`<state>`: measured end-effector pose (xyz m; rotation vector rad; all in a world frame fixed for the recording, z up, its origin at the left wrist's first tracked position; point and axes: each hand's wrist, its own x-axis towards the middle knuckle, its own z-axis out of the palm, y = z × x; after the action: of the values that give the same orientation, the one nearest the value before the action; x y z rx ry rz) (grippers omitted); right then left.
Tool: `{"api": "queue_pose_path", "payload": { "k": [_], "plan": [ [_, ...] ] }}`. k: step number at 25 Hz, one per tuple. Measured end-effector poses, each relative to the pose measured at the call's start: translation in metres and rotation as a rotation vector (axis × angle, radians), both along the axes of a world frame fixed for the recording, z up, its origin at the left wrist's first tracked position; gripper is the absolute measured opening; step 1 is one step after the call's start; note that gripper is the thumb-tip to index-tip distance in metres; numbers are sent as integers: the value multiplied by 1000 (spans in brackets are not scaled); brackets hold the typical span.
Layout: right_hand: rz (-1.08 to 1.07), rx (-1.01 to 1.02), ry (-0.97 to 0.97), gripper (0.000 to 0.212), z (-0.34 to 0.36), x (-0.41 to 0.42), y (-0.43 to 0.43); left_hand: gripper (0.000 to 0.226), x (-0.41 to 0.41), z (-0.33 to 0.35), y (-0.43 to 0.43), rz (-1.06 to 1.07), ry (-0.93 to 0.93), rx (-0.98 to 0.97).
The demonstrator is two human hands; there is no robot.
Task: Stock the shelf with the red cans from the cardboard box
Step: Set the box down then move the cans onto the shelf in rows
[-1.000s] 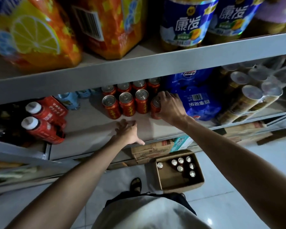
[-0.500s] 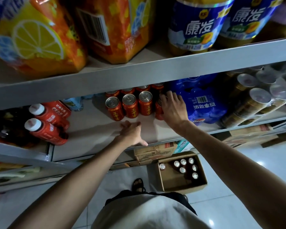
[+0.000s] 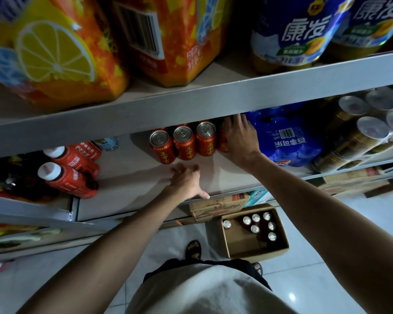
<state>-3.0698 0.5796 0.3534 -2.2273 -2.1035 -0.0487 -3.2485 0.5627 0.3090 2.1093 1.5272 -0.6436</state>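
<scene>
Red cans [image 3: 183, 142]: 3 stand upright in a front row on the middle board of the shelf [image 3: 127, 184], touching side by side, silver tops up. A 4th can [image 3: 222, 141] stands at the right end of this row, mostly covered by the right hand. More red cans show behind them, largely hidden under the upper shelf edge [image 3: 191, 105].

Right hand [image 3: 241, 137]: laid over the 4th can, fingers stretched toward the back, beside the blue shrink-wrapped pack [image 3: 286, 137]. Thumb hidden; cannot tell whether it grips the can or only touches it.

Left hand [image 3: 186, 182]: palm down on the shelf board just in front of the row, fingers relaxed, thumb out at the front edge, holding nothing.

Cardboard box [image 3: 259, 252]: open, on the tiled floor below the shelf. 7 cans stand inside toward its far side, only their tops showing.

Other stock: 2 red bottles with white caps [image 3: 70, 177] lying at the left of the same board; wrapped gold cans [image 3: 361, 137] at the right; orange citrus packs [image 3: 55, 53] and blue-labelled bottles [image 3: 300, 30] on the upper shelf.
</scene>
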Motion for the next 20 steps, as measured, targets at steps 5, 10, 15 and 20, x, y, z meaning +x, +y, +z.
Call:
{"api": "queue_pose_path", "payload": {
  "k": [5,10,15,20],
  "plan": [
    [-32,13,10,73,-3,-4,2,109,1,-1,3,-29,6,35],
    [-43,168,132,65,-5,-5,-35,99,-11,-2,0,-62,-67,60],
    [-187,264,220,63,-27,17,-140,56,11,16,-27,-134,-438,256],
    [-403,100,514,35,-63,66,-251,24,78,35,-95,-273,-681,174]
  ]
}}
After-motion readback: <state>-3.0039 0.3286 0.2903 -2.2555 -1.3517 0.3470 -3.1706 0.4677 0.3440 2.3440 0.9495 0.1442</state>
